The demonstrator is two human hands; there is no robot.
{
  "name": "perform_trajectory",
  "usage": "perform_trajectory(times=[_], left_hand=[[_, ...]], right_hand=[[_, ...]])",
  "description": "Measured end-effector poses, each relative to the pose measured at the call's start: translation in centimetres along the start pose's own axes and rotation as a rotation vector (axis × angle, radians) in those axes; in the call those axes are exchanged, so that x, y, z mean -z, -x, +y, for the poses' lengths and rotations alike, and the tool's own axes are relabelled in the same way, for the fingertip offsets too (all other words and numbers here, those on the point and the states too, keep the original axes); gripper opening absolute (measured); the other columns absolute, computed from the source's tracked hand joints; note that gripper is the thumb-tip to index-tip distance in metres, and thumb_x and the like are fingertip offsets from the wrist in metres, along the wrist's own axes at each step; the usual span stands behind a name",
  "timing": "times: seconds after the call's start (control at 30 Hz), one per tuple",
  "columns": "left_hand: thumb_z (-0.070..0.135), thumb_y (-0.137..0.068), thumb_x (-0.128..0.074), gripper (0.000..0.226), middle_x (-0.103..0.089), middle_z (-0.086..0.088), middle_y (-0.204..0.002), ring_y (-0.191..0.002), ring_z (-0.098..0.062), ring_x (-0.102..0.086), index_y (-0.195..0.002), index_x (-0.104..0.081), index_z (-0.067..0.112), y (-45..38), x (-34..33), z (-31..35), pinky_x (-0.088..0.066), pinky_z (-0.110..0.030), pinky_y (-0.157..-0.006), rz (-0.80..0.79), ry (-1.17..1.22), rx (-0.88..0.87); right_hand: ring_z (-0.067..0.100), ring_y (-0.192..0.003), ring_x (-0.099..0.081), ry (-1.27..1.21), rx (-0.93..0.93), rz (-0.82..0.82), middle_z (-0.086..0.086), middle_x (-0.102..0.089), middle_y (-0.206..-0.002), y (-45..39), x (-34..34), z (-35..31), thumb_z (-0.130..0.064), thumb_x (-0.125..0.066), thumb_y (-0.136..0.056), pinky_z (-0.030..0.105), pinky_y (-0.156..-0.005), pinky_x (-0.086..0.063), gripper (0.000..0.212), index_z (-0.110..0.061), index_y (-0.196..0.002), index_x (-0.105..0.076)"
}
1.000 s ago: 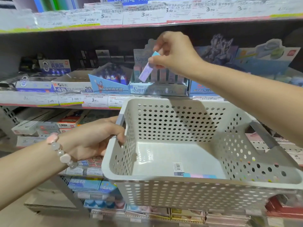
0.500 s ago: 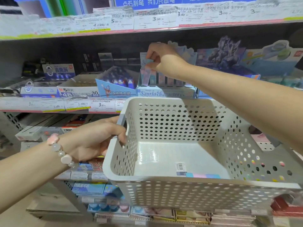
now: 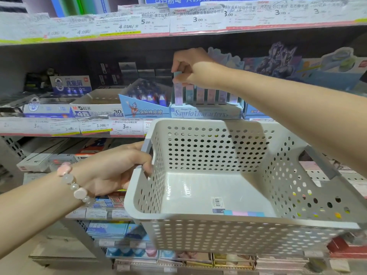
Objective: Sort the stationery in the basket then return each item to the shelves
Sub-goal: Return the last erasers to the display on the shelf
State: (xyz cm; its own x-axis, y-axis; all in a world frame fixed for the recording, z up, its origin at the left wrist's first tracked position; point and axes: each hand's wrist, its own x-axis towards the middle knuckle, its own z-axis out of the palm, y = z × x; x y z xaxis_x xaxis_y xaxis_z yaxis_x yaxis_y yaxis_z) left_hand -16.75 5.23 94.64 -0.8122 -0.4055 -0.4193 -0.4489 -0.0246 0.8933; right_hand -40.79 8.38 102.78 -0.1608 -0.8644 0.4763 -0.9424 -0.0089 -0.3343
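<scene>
My left hand (image 3: pixel 117 169) grips the left handle of a pale grey perforated basket (image 3: pixel 208 231), holding it in front of the shelves. Inside the basket lies one flat pack with pastel blue, pink and purple stripes (image 3: pixel 243 213) near the front wall. My right hand (image 3: pixel 190 66) reaches over the basket to the middle shelf and pinches the top of a lilac eraser (image 3: pixel 178 92). That eraser stands upright in the leftmost slot of the light blue Sanrio display box (image 3: pixel 206 113), beside a row of similar pastel erasers.
The middle shelf also carries a blue cartoon-hero eraser box (image 3: pixel 143 110) and a white 4B eraser box (image 3: pixel 95 110) to the left. Price tags line the shelf edges (image 3: pixel 103 127). Lower shelves hold boxed stationery (image 3: pixel 107 230). An upper shelf rail (image 3: pixel 178 22) hangs above my right hand.
My right hand carried the lilac eraser from in front of the display down into its leftmost slot. The basket and my left hand stayed where they were.
</scene>
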Motion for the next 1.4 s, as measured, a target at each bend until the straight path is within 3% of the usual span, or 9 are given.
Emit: perform_trajectory(times=[0.1,0.23,0.4,0.63,0.87,1.1,1.2,1.3,1.4], left_hand=[[0.002,-0.051,-0.052,0.056,-0.070,-0.008,-0.086,-0.069,-0.020,-0.066,-0.103,-0.067,0.019,-0.1,0.2,0.0,-0.055,-0.034,-0.067,-0.026,0.010,-0.009],[0.002,-0.052,-0.053,0.055,-0.070,-0.009,-0.089,-0.073,-0.023,-0.065,-0.103,-0.068,0.018,-0.3,0.5,-0.1,-0.055,-0.037,-0.069,-0.028,0.029,-0.015],[0.001,-0.050,-0.052,0.057,-0.069,-0.010,-0.087,-0.069,-0.022,-0.064,-0.103,-0.068,0.017,-0.2,0.6,-0.4,-0.056,-0.034,-0.065,-0.025,0.037,-0.026],[0.002,-0.051,-0.053,0.058,-0.069,-0.013,-0.093,-0.079,-0.026,-0.063,-0.105,-0.067,0.018,-0.2,0.8,-0.6,-0.053,-0.044,-0.082,-0.012,0.032,-0.002],[0.002,-0.051,-0.053,0.055,-0.070,-0.011,-0.093,-0.076,-0.024,-0.065,-0.100,-0.069,0.020,0.1,0.5,-0.3,-0.055,-0.040,-0.073,0.001,0.039,-0.009],[0.002,-0.049,-0.052,0.064,-0.066,-0.013,-0.093,-0.085,-0.029,-0.059,-0.112,-0.061,0.012,0.5,0.1,-0.2,-0.045,-0.051,-0.094,0.065,-0.005,0.017],[0.002,-0.049,-0.052,0.062,-0.066,-0.013,-0.093,-0.086,-0.029,-0.059,-0.110,-0.062,0.012,0.5,0.1,-0.2,-0.043,-0.053,-0.096,0.065,0.004,0.014],[0.002,-0.050,-0.052,0.056,-0.068,-0.010,-0.089,-0.077,-0.025,-0.062,-0.102,-0.067,0.016,0.5,0.2,-0.3,-0.050,-0.045,-0.085,0.043,0.029,0.000],[0.002,-0.050,-0.052,0.056,-0.068,-0.008,-0.086,-0.072,-0.022,-0.062,-0.101,-0.068,0.018,0.4,0.4,-0.3,-0.054,-0.034,-0.071,0.023,0.041,-0.009]], right_hand=[[0.018,-0.070,-0.065,0.005,-0.043,0.008,-0.004,-0.058,-0.070,-0.4,-0.3,0.4,-0.010,-0.065,-0.086,0.036,-0.079,-0.057,0.017,-0.002,-0.100,-0.062],[0.019,-0.071,-0.065,0.002,-0.060,0.039,0.006,-0.062,-0.081,-0.5,-0.7,0.5,-0.011,-0.065,-0.087,0.030,-0.075,-0.056,0.018,-0.001,-0.102,-0.063],[0.010,-0.064,-0.058,0.021,-0.027,0.038,-0.005,-0.057,-0.071,-0.2,-0.9,0.7,-0.012,-0.069,-0.084,0.020,-0.069,-0.049,0.018,-0.003,-0.098,-0.067],[0.029,-0.090,-0.063,0.115,0.058,0.073,0.015,-0.070,-0.097,1.3,-1.4,1.5,-0.015,-0.053,-0.089,0.037,-0.082,-0.052,0.027,0.001,-0.096,-0.073],[0.019,-0.125,-0.047,0.063,-0.041,-0.079,0.008,-0.055,-0.132,2.0,-1.2,1.1,0.010,-0.033,-0.087,0.007,-0.090,-0.028,0.050,-0.008,-0.121,-0.064],[0.016,-0.122,-0.048,0.122,-0.057,-0.059,0.004,-0.051,-0.137,2.7,-0.1,0.6,0.008,-0.034,-0.083,0.015,-0.092,-0.034,0.057,-0.014,-0.132,-0.054],[0.006,-0.086,-0.058,0.075,0.057,0.100,0.003,-0.066,-0.096,5.5,-0.3,-0.6,0.003,-0.041,-0.077,0.022,-0.076,-0.044,0.036,-0.010,-0.098,-0.067],[-0.004,-0.053,-0.051,0.027,0.012,-0.123,-0.002,-0.060,-0.061,9.0,-1.2,-1.6,0.002,-0.045,-0.075,0.011,-0.054,-0.036,0.023,-0.005,-0.067,-0.065],[0.005,-0.054,-0.051,0.209,-0.110,-0.621,0.003,-0.063,-0.062,12.3,-3.3,-1.8,-0.004,-0.051,-0.080,0.021,-0.057,-0.043,0.020,-0.006,-0.072,-0.069]])
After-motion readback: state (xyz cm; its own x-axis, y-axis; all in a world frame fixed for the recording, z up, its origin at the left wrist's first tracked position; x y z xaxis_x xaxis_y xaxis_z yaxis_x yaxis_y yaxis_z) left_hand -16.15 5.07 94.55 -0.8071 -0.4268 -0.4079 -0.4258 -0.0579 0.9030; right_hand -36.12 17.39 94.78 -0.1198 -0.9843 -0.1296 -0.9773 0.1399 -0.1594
